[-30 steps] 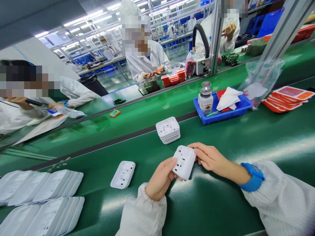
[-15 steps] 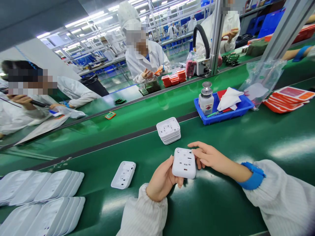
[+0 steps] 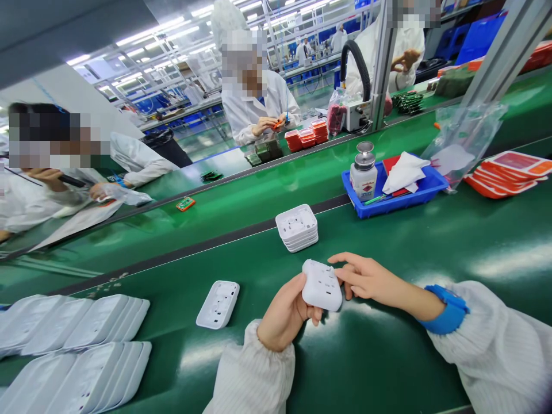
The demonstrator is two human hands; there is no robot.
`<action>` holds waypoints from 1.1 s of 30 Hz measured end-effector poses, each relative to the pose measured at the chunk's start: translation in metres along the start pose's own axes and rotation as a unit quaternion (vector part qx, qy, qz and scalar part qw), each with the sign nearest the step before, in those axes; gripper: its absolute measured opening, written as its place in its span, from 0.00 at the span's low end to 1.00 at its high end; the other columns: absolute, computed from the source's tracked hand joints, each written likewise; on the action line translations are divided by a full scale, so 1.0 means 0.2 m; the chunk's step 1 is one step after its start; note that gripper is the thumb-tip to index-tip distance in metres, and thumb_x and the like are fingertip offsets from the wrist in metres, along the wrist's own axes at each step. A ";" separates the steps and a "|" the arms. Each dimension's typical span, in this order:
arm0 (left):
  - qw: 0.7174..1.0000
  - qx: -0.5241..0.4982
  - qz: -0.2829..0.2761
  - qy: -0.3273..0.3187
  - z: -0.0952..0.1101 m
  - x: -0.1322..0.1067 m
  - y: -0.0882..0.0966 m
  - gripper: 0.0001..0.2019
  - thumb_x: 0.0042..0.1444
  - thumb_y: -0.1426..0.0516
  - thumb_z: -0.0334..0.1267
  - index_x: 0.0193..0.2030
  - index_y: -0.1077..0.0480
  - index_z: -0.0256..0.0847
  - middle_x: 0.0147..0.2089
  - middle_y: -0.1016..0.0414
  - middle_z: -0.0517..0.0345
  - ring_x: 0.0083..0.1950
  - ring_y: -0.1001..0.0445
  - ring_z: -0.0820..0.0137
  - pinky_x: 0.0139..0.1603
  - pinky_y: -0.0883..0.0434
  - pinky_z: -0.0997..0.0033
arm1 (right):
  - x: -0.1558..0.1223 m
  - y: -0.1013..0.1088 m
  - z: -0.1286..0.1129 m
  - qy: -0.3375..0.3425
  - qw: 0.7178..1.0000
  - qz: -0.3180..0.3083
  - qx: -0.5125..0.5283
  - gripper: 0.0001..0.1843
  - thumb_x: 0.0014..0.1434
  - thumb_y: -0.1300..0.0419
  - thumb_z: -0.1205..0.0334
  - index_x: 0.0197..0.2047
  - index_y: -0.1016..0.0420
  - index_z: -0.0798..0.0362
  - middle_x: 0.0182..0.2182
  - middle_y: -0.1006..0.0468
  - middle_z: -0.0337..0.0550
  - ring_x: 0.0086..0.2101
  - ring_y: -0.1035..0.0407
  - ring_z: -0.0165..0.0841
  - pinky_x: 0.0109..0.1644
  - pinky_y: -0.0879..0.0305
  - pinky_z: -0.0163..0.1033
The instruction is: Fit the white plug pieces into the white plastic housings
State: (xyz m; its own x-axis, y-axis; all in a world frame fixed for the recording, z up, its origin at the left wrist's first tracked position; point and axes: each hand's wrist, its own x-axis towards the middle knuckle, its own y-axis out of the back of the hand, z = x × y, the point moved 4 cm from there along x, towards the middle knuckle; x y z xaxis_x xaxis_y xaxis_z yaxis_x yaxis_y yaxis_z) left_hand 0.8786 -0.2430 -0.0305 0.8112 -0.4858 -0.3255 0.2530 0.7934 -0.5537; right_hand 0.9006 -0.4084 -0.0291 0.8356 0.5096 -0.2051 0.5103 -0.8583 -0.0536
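My left hand (image 3: 284, 313) grips a white plastic socket housing (image 3: 321, 284) from its left side, just above the green table. My right hand (image 3: 366, 277) presses its fingertips against the housing's right edge, index finger stretched along the top. A blue strap (image 3: 446, 310) circles my right wrist. A single white cover (image 3: 218, 305) lies flat to the left of my hands. A short stack of white covers (image 3: 297, 228) sits just beyond them.
Rows of white covers (image 3: 73, 351) lie at the lower left. A blue tray (image 3: 426, 187) with a dispenser bottle (image 3: 362, 172) and white cloth stands at the back right, beside red trays (image 3: 509, 172). Other workers sit across the green conveyor (image 3: 259, 195), where a small green board (image 3: 185, 203) rides.
The housing has turned in my hands from tilted to nearly face-up and lower. The small board on the conveyor has drifted left.
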 end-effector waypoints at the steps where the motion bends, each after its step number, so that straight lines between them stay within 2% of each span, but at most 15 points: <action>1: 1.000 0.002 0.000 0.000 0.00 0.00 0.00 0.20 0.63 0.49 0.48 0.47 0.29 0.30 0.29 0.26 0.50 0.22 0.32 0.74 0.21 0.31 0.77 | 0.00 0.00 0.00 0.001 1.000 -0.002 -0.003 0.33 0.57 0.42 0.42 0.54 0.38 0.59 0.22 0.31 0.38 0.20 0.39 0.29 0.21 0.50 0.31; 5: 1.000 0.012 0.009 -0.002 0.01 0.00 -0.01 0.20 0.62 0.47 0.49 0.45 0.28 0.30 0.30 0.25 0.50 0.22 0.32 0.75 0.21 0.31 0.77 | 0.00 0.00 0.01 0.012 1.000 -0.004 -0.024 0.30 0.58 0.42 0.44 0.55 0.37 0.59 0.22 0.31 0.38 0.20 0.41 0.28 0.22 0.48 0.31; 18: 0.999 0.037 0.033 -0.008 0.03 -0.02 -0.04 0.20 0.59 0.44 0.50 0.40 0.26 0.32 0.30 0.27 0.52 0.26 0.32 0.74 0.26 0.32 0.77 | 0.00 0.00 0.04 0.021 1.000 -0.012 -0.019 0.25 0.62 0.42 0.48 0.55 0.37 0.56 0.23 0.32 0.36 0.18 0.45 0.25 0.19 0.52 0.29; 23: 0.999 0.037 0.033 -0.008 0.03 -0.02 -0.03 0.20 0.58 0.43 0.50 0.43 0.26 0.32 0.32 0.26 0.51 0.30 0.31 0.71 0.26 0.32 0.76 | 0.00 0.00 0.05 0.019 1.000 -0.006 0.002 0.25 0.61 0.40 0.48 0.55 0.37 0.56 0.23 0.33 0.35 0.18 0.46 0.24 0.19 0.53 0.29; 33: 0.998 0.032 0.050 -0.004 0.01 -0.02 -0.01 0.20 0.54 0.39 0.52 0.40 0.25 0.33 0.31 0.28 0.51 0.30 0.32 0.71 0.26 0.33 0.75 | 0.00 0.00 0.05 -0.005 1.000 0.001 0.029 0.26 0.58 0.37 0.50 0.54 0.36 0.55 0.25 0.32 0.38 0.19 0.43 0.25 0.18 0.54 0.29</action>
State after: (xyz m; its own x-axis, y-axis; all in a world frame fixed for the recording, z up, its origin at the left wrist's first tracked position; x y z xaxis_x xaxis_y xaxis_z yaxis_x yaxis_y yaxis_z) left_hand 0.8768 -0.2415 -0.0262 0.8378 -0.4002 -0.3713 0.2034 0.8600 -0.4680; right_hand 0.8991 -0.4082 -0.0384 0.8343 0.5074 -0.2154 0.4957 -0.8616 -0.1096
